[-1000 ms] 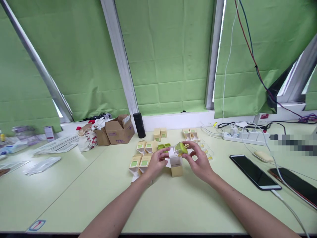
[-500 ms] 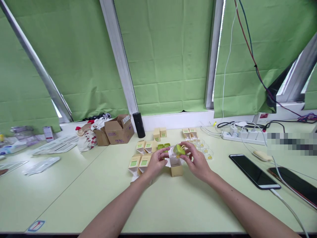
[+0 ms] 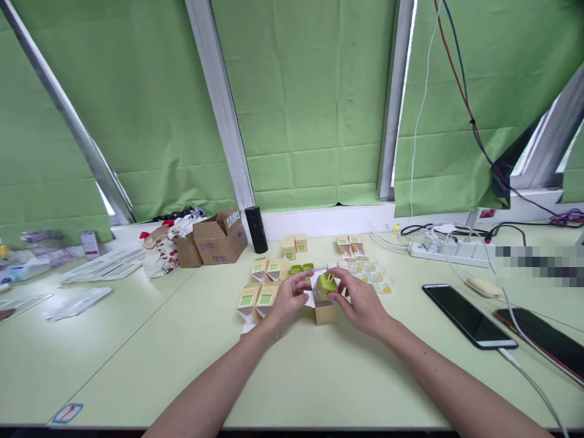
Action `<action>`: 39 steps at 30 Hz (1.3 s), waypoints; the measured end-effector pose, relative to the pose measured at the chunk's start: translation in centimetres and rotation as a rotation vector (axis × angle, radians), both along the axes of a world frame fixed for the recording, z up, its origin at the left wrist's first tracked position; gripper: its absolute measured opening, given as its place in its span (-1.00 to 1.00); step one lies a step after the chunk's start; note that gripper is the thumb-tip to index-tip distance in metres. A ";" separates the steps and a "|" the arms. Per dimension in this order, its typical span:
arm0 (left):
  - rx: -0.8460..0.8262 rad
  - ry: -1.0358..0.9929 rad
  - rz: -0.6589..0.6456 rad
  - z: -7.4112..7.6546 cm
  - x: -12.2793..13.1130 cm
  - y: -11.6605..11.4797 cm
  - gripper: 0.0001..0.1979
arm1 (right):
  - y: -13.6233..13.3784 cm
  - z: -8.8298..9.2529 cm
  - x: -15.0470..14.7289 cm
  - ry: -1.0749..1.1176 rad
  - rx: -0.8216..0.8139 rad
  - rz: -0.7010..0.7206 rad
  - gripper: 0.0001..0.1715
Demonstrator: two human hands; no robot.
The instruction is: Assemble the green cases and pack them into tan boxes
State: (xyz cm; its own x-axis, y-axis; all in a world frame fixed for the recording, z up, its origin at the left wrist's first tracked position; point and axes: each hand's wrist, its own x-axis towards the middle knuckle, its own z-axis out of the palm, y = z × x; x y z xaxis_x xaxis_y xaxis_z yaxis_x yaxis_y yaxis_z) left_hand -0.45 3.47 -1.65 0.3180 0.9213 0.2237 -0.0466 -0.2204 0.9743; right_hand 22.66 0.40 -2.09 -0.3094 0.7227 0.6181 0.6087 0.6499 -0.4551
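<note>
My right hand (image 3: 360,301) pinches a small clear container with a green lid (image 3: 326,283) and a looped yellowish cord on top. The container is upright at the mouth of an open kraft cardboard box (image 3: 325,316), its lower part partly inside. My left hand (image 3: 288,299) is closed at the box's left side, its fingertips at the white-lined flap. Left of it stand several kraft boxes with green labels (image 3: 247,299). Just behind the hands are green lids (image 3: 302,267). Clear plastic pieces with yellow centres (image 3: 379,280) lie behind my right hand.
More small kraft boxes (image 3: 350,246) stand at the back. A black cylinder (image 3: 256,230), a brown carton (image 3: 220,243) and a printed cloth bag (image 3: 160,254) are back left. On the right lie a phone (image 3: 469,315), a second phone (image 3: 542,337), cables and a white power strip (image 3: 451,250).
My right hand has brought the green-lidded container slightly down and left, from tilted to upright over the box mouth. My left hand has hardly moved.
</note>
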 end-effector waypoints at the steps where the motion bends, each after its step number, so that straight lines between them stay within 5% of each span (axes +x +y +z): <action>1: -0.003 -0.001 -0.001 0.1 0.0 0.0 -0.31 | 0.0 -0.1 0.0 -0.007 0.008 0.009 -0.57; 9: -0.015 -0.017 -0.002 0.4 0.2 -0.2 -0.32 | -0.3 -0.3 -0.2 -0.013 0.015 0.034 -0.43; 21: -0.010 -0.025 -0.023 0.1 0.3 -0.1 -0.28 | -0.6 -0.3 -0.5 0.011 -0.068 0.076 -0.66; 29: -0.010 -0.016 -0.008 0.3 0.5 -0.4 -0.28 | -0.5 -0.4 -1.0 0.012 0.016 0.099 -0.86; 39: 0.008 -0.015 -0.020 0.0 0.3 -0.3 -0.30 | 0.2 -1.1 -1.7 0.089 0.028 0.022 -0.81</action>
